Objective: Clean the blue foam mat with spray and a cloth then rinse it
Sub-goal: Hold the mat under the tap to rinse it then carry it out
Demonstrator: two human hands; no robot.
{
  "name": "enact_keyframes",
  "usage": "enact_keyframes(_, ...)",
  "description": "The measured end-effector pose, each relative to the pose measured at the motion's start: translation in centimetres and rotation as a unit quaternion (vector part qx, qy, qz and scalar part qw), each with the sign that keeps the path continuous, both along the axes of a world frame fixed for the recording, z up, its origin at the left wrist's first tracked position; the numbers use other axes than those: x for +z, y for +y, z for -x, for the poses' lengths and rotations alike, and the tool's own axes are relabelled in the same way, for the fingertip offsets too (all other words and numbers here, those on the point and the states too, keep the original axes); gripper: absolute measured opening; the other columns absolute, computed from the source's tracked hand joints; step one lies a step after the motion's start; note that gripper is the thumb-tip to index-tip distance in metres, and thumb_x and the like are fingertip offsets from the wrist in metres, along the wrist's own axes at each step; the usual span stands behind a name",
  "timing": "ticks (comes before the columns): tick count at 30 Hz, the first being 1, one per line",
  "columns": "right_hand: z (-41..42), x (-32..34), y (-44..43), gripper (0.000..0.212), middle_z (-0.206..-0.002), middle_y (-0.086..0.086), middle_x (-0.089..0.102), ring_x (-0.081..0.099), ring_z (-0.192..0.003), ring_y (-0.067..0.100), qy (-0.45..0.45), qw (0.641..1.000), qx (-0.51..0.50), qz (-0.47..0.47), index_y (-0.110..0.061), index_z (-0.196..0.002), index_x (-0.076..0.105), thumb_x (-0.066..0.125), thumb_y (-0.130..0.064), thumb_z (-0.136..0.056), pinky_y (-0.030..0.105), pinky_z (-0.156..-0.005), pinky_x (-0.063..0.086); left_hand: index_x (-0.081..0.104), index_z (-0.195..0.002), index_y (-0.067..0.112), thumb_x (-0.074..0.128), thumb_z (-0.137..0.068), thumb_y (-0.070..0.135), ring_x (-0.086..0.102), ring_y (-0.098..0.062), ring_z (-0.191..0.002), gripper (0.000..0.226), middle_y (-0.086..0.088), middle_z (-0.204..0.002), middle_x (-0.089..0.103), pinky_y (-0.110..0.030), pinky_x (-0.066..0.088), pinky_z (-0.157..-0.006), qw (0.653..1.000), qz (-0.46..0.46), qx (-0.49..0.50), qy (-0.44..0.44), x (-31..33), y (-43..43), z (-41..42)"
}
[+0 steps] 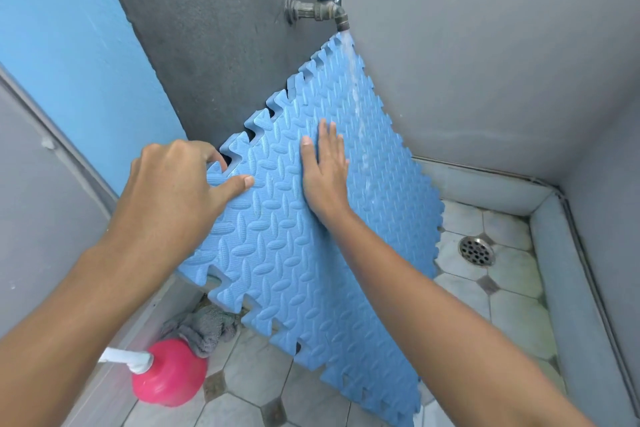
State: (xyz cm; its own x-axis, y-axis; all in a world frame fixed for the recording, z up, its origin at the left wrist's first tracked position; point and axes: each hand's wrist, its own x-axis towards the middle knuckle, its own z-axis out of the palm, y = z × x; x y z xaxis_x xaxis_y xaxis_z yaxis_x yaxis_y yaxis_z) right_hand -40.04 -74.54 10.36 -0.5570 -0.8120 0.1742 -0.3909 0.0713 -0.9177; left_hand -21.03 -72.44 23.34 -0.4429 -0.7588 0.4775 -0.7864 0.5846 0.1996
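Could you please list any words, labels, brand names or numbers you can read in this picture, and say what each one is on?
None can be read.
Pink spray bottle: no label or print shows on the side in view.
Blue foam mat: embossed pattern only, no lettering.
Tap: blue handle and metal body show no legible marking.
Grey cloth and floor drain: no text.

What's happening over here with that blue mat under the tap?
A person is rinsing a blue foam mat under a running wall tap. The left hand grips the mat's jagged upper edge, holding it tilted, while the right hand lies flat on its face beside the stream of water. A pink spray bottle and a grey cloth sit on the tiled floor, set aside. A drain lies to the right.
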Motion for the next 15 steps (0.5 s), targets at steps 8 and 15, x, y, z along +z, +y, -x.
enact_keyframes(8, -1.7, -5.8, 7.3, 0.069, -0.173, -0.003, 0.007, -0.001, -0.161, 0.016, 0.22, 0.957, 0.147, 0.118, -0.017, -0.164, 0.02, 0.041, -0.044, -0.105, 0.045, -0.129, -0.004, 0.073, -0.088, 0.013, 0.073, -0.076, 0.058, 0.057, -0.033, -0.083, 0.047, -0.006, -0.07, 0.066, -0.038, 0.035, -0.076, 1.0, 0.014, -0.003, 0.01, 0.0, -0.2, 0.0)
enact_keyframes(15, 9.0, -11.7, 3.5, 0.065, -0.174, 0.004, 0.008, 0.001, -0.16, 0.02, -0.102, 0.972, -0.128, -0.171, -0.017, -0.165, 0.015, 0.025, -0.05, -0.11, 0.046, -0.129, -0.001, 0.073, -0.087, 0.013, 0.072, -0.076, 0.059, 0.058, -0.036, -0.092, 0.047, 0.013, -0.055, 0.04, -0.037, 0.032, -0.076, 1.0, -0.022, -0.003, 0.016, 0.0, -0.2, -0.2)
